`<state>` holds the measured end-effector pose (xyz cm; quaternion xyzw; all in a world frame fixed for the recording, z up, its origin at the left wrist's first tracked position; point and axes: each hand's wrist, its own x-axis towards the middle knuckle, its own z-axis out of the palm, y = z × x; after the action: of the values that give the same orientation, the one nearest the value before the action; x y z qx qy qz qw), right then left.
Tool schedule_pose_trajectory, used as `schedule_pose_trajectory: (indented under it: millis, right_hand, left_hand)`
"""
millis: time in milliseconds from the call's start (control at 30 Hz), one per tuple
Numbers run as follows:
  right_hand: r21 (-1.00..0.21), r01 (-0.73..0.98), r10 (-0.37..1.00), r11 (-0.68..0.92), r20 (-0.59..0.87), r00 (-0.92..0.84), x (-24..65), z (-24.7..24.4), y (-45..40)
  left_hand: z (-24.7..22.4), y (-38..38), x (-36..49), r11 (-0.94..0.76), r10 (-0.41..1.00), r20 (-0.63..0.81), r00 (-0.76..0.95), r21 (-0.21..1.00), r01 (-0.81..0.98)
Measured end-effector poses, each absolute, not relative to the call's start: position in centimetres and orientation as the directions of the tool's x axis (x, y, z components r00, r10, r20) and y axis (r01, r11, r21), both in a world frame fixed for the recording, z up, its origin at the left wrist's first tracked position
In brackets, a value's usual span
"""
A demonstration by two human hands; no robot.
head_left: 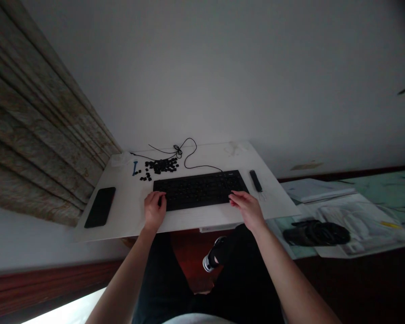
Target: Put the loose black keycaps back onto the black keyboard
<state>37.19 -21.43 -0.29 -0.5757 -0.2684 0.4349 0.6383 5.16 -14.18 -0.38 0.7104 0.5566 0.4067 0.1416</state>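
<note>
A black keyboard [199, 189] lies flat on the white desk in front of me. My left hand [155, 208] rests at its left end, with curled fingers and thumb closed around that edge. Over the front right corner is my right hand [247, 206], its fingertips pressed together above the number keys; anything between them is too small to make out. Behind the keyboard's left part lies a pile of loose black keycaps [162, 166], several scattered nearer to me. A blue tool [134, 168], perhaps a keycap puller, sits left of the pile.
A black cable [202, 167] runs from the keyboard to a tied bundle at the back. A dark phone [100, 207] lies on the desk's left side. A slim black object [255, 181] and thin wire pieces are at right. Papers and a black bundle [316, 232] lie beyond the desk.
</note>
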Motion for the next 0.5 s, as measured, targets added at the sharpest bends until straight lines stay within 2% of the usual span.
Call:
schedule_pose_trajectory:
  millis: [100, 167, 233, 300, 400, 500]
  right_hand:
    - [-0.972, -0.227, 0.849, -0.051, -0.162, 0.503, 39.9, -0.6, -21.3]
    - [-0.984, -0.152, 0.862, -0.087, -0.151, 0.484, 41.7, -0.7, -20.8]
    - [-0.989, -0.011, 0.892, -0.15, -0.14, 0.43, 43.4, -0.6, -19.9]
    - [-0.958, 0.2, 0.934, -0.203, -0.129, 0.332, 44.8, -0.3, -18.8]
    - [-0.855, 0.494, 0.985, -0.155, -0.096, 0.143, 46.5, 0.3, -16.9]
    - [-0.762, 0.642, 0.99, -0.091, -0.138, -0.022, 47.4, 1.0, -15.2]
  left_hand:
    - [-1.1, -14.3, 5.3, -0.375, 0.887, 0.448, 0.111, 0.56, 0.738]
    - [-1.6, -14.2, 5.5, -0.411, 0.864, 0.479, 0.154, 0.495, 0.766]
    - [-2.0, -14.1, 5.6, -0.454, 0.836, 0.507, 0.208, 0.429, 0.781]
    - [-2.3, -14.0, 5.6, -0.488, 0.814, 0.519, 0.26, 0.371, 0.79]
    - [-2.5, -13.9, 5.7, -0.52, 0.794, 0.521, 0.313, 0.315, 0.794]
    - [-2.7, -13.9, 5.8, -0.536, 0.785, 0.517, 0.342, 0.288, 0.794]
